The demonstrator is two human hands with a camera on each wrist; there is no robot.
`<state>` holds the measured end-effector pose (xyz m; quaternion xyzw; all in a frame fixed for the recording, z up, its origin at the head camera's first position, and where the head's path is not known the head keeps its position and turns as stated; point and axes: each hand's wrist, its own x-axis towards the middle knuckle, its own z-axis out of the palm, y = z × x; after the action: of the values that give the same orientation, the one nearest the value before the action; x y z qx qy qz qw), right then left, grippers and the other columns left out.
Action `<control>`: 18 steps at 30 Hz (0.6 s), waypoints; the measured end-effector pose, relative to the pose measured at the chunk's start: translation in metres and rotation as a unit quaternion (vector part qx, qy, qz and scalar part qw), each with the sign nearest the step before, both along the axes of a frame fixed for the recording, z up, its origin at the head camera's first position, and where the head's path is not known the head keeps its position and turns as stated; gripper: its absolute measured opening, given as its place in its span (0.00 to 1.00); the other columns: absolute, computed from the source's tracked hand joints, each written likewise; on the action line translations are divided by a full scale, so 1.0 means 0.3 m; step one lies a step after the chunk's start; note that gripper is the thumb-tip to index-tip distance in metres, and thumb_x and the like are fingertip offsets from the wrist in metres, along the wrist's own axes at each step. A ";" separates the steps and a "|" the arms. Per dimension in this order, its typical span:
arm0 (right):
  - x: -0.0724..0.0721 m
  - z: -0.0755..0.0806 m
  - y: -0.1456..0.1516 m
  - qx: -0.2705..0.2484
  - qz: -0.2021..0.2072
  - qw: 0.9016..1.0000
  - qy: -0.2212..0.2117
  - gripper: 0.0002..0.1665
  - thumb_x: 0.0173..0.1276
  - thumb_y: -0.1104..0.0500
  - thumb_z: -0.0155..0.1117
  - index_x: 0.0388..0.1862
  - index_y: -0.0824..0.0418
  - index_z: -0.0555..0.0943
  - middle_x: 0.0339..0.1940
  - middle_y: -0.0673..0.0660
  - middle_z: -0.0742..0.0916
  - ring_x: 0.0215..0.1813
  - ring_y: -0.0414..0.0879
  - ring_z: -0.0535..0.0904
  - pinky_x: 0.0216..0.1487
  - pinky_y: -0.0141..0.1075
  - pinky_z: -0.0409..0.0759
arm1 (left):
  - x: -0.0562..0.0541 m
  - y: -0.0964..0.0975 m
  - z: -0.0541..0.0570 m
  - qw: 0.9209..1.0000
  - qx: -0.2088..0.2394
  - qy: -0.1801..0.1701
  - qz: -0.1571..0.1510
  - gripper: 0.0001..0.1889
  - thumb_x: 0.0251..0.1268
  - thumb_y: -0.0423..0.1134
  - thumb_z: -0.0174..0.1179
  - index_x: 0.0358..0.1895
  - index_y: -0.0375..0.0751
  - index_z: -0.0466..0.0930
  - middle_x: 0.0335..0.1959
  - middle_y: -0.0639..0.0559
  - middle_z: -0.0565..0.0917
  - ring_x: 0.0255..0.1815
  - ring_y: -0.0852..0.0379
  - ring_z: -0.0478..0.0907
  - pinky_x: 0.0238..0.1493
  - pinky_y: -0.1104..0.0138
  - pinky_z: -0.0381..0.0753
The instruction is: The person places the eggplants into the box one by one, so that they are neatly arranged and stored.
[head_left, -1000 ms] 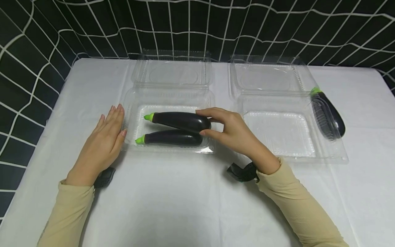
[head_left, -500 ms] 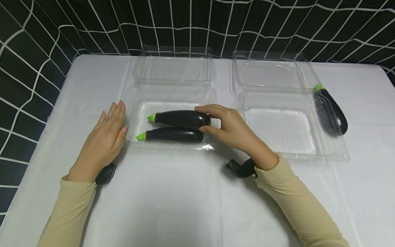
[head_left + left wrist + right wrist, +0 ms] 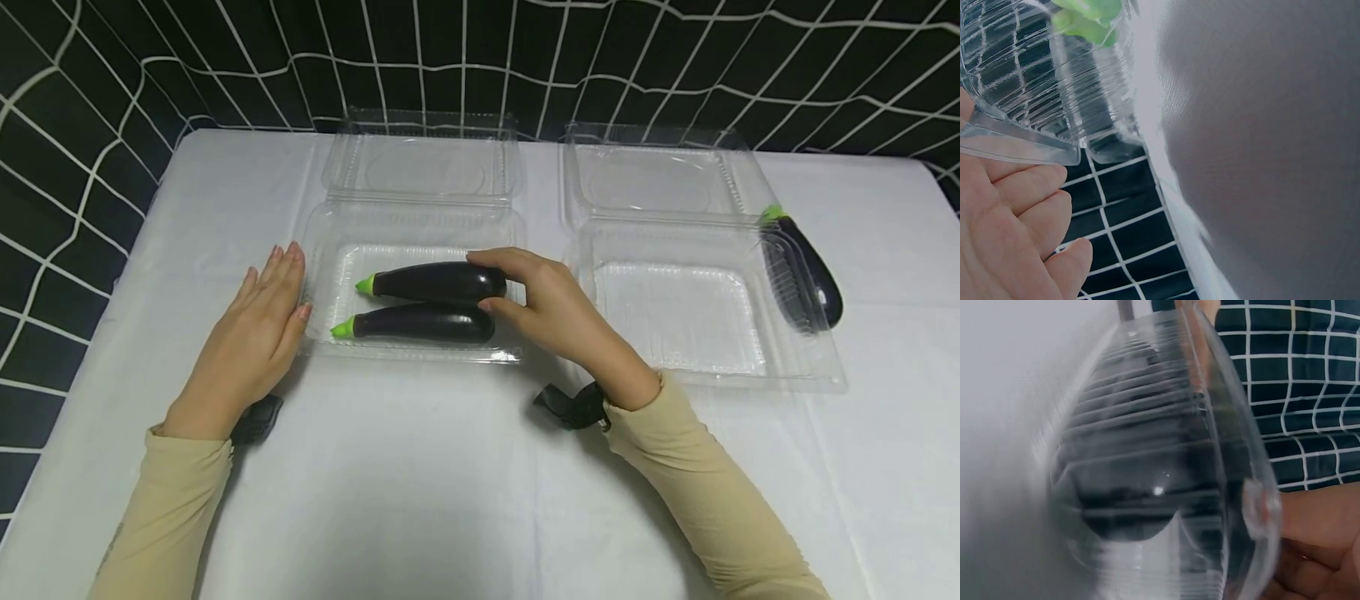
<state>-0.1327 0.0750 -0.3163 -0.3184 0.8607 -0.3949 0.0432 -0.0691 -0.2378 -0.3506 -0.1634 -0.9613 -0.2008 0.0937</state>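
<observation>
Two dark purple eggplants with green stems lie side by side in the left clear plastic clamshell box [image 3: 420, 358]. My right hand [image 3: 547, 304] grips the blunt right end of the far eggplant [image 3: 431, 282], thumb on the near side and fingers on the far side. The near eggplant [image 3: 423, 323] lies along the front wall. Flat, with straight fingers together, my left hand [image 3: 251, 333] is at the box's left rim. In the left wrist view the fingertips [image 3: 1029, 187] meet the rim, and a green stem [image 3: 1085, 19] shows. The right wrist view shows dark eggplant [image 3: 1129, 522] through the ribbed wall.
A second open clamshell box [image 3: 678, 321] stands on the right, with no eggplant inside. Another eggplant [image 3: 813, 271] lies beside its right wall, partly seen through the plastic. Both lids lean open at the back, near a dark surface with white netting [image 3: 480, 67]. White cloth [image 3: 420, 500] covers the table.
The right hand has shifted slightly left with the far eggplant, whose blunt end has swung away from me, so it lies straighter. The left hand stays at the rim. The head view has shifted slightly.
</observation>
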 end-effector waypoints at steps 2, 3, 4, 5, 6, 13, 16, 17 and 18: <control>-0.001 -0.003 -0.010 -0.001 0.000 1.000 -0.006 0.27 0.59 0.69 0.67 0.59 0.70 0.75 0.59 0.62 0.79 0.62 0.53 0.73 0.63 0.41 0.70 | 0.001 -0.002 0.001 1.000 0.001 -0.001 0.000 0.29 0.73 0.37 0.44 0.71 0.26 0.51 0.71 0.34 0.56 0.74 0.44 0.49 0.73 0.53 0.44; -0.001 -0.003 -0.014 0.000 0.000 1.000 -0.008 0.27 0.59 0.68 0.67 0.59 0.70 0.74 0.59 0.62 0.79 0.62 0.53 0.73 0.63 0.41 0.70 | 0.001 -0.002 0.000 1.000 0.002 0.000 0.000 0.29 0.73 0.37 0.44 0.71 0.26 0.51 0.71 0.34 0.56 0.74 0.44 0.49 0.73 0.53 0.44; -0.002 -0.004 -0.017 0.002 -0.001 1.000 -0.007 0.27 0.60 0.68 0.67 0.59 0.70 0.74 0.59 0.62 0.79 0.62 0.53 0.73 0.63 0.41 0.70 | 0.000 -0.002 0.001 1.000 0.003 0.001 0.000 0.28 0.73 0.37 0.44 0.71 0.26 0.51 0.71 0.34 0.56 0.74 0.44 0.49 0.73 0.53 0.45; -0.002 -0.004 -0.019 0.004 -0.003 1.000 -0.006 0.28 0.60 0.68 0.67 0.59 0.70 0.74 0.59 0.62 0.79 0.62 0.53 0.73 0.63 0.41 0.70 | -0.001 -0.002 0.000 1.000 0.003 0.001 0.000 0.29 0.73 0.37 0.44 0.71 0.26 0.51 0.71 0.33 0.56 0.74 0.44 0.49 0.73 0.53 0.44; -0.001 -0.004 -0.022 0.007 -0.006 1.000 -0.005 0.28 0.60 0.67 0.67 0.59 0.70 0.74 0.59 0.62 0.79 0.62 0.53 0.73 0.62 0.41 0.71 | -0.002 -0.001 0.001 1.000 0.003 0.001 -0.001 0.29 0.73 0.37 0.44 0.71 0.26 0.51 0.71 0.33 0.56 0.74 0.44 0.49 0.73 0.53 0.44; 0.005 -0.006 -0.027 0.021 -0.021 1.000 0.000 0.28 0.59 0.67 0.68 0.59 0.69 0.74 0.59 0.62 0.79 0.60 0.55 0.75 0.61 0.42 0.71 | -0.001 0.002 -0.001 1.000 0.000 -0.002 0.000 0.29 0.73 0.37 0.44 0.71 0.26 0.50 0.71 0.34 0.56 0.74 0.44 0.49 0.73 0.53 0.44; 0.008 -0.006 -0.029 0.025 -0.021 0.999 0.012 0.28 0.59 0.67 0.68 0.60 0.69 0.74 0.59 0.62 0.79 0.61 0.54 0.74 0.62 0.42 0.71 | 0.000 0.002 -0.001 1.000 -0.002 0.000 0.001 0.29 0.73 0.37 0.44 0.71 0.26 0.51 0.71 0.34 0.56 0.73 0.44 0.49 0.73 0.53 0.44; 0.008 -0.007 -0.030 0.026 -0.022 0.999 0.016 0.28 0.59 0.68 0.68 0.60 0.69 0.74 0.59 0.62 0.79 0.62 0.54 0.73 0.62 0.42 0.70 | 0.000 0.002 -0.002 1.000 -0.002 0.000 0.001 0.29 0.73 0.37 0.44 0.71 0.26 0.51 0.71 0.34 0.56 0.73 0.44 0.49 0.73 0.53 0.44; 0.008 -0.006 -0.031 0.026 -0.021 0.999 0.019 0.28 0.59 0.68 0.67 0.60 0.69 0.74 0.60 0.62 0.79 0.62 0.54 0.73 0.63 0.42 0.70 | 0.000 0.002 -0.001 1.000 -0.003 0.000 0.001 0.29 0.73 0.37 0.44 0.71 0.26 0.51 0.71 0.34 0.56 0.73 0.43 0.49 0.73 0.53 0.44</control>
<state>-0.1303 0.0657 -0.3183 -0.3062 0.8780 -0.3670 0.0266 -0.0690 -0.2374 -0.3511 -0.1625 -0.9620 -0.1982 0.0939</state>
